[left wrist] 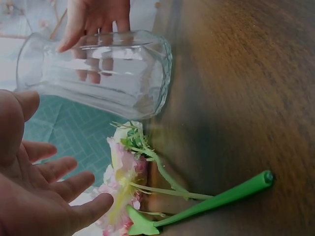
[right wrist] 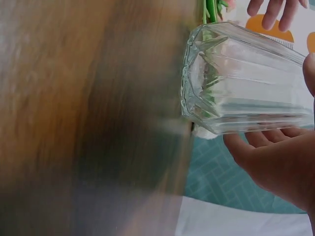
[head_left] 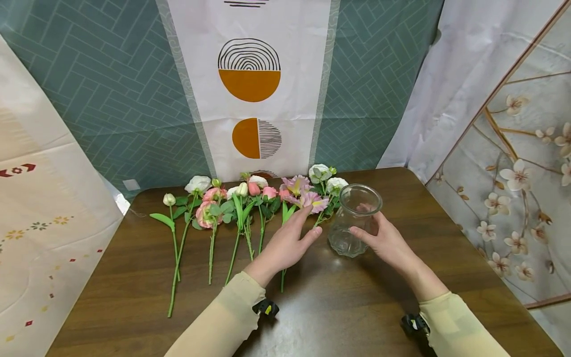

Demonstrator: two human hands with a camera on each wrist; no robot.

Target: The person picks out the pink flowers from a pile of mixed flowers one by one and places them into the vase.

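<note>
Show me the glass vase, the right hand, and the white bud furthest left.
Glass vase (right wrist: 256,81): right wrist view, on its clear body.
Right hand (head_left: 388,240): head view, on the hand's middle.
White bud (head_left: 169,199): head view, on its bloom.

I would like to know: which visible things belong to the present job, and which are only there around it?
Likely for the job:
glass vase, held by the right hand
white, pink and purple flowers on the table, none held

Apparently only surroundings:
green-and-white hanging
blossom-patterned sheet at right
</note>
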